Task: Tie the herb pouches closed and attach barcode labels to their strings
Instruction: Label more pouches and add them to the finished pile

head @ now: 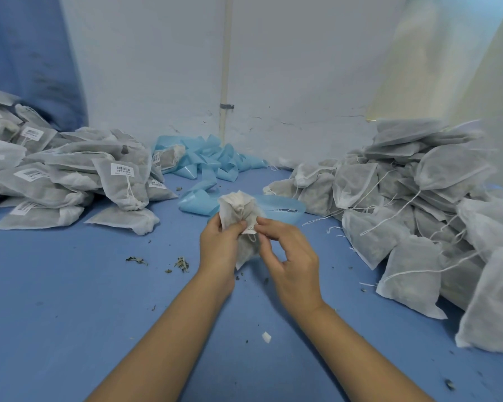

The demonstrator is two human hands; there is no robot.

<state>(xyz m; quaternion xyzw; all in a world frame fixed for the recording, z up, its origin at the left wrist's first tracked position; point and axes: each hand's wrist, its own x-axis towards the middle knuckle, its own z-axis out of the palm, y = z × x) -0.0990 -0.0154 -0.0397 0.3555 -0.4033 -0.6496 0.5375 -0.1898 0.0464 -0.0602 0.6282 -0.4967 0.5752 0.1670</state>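
We grip the herb pouch [238, 210] in our left hand [218, 245] while our right hand [288, 253] pinches its barcode label [251, 227].

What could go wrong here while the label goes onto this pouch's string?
The label is pinched between the left hand and right hand against the pouch; it may stick to the fabric instead of the string. Herb crumbs on the table could foul the adhesive if it drops.
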